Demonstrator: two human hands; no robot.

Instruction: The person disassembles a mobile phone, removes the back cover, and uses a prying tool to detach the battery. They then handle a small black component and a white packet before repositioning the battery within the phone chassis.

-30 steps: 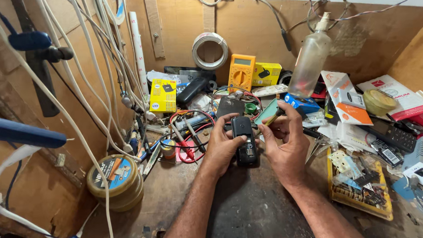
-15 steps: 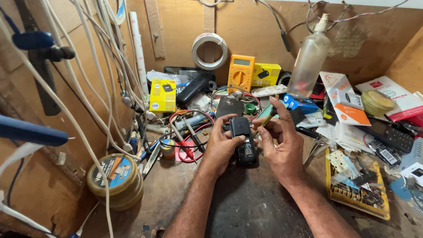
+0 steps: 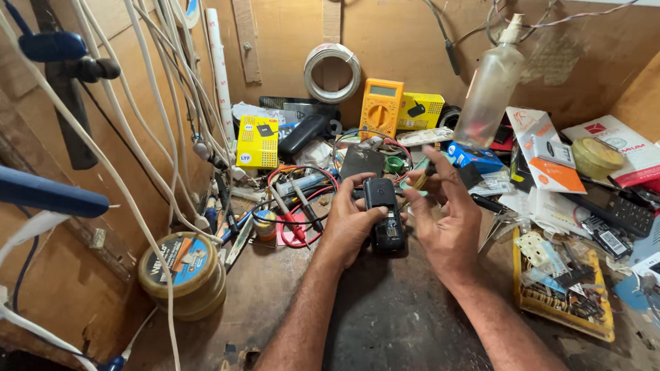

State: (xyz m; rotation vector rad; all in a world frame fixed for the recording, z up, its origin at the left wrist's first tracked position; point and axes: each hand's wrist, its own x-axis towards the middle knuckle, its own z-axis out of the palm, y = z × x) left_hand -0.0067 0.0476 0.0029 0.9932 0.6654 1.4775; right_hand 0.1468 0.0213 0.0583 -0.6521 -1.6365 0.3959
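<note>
Gripped in the left hand (image 3: pixel 350 222) is a small black phone (image 3: pixel 384 213); beside it, the right hand's (image 3: pixel 443 221) fingers (image 3: pixel 437 170) are spread.

We are looking at a small electronics repair workshop; the worn wooden surface (image 3: pixel 291 313) is crowded with a yellow multimeter (image 3: pixel 381 107), red and black probe leads (image 3: pixel 295 209), round tins (image 3: pixel 183 273) and a tray of small parts (image 3: pixel 561 290); white cables (image 3: pixel 120 143) hang along plywood walls (image 3: pixel 279 32); a wire coil (image 3: pixel 332 72) hangs behind.
</note>
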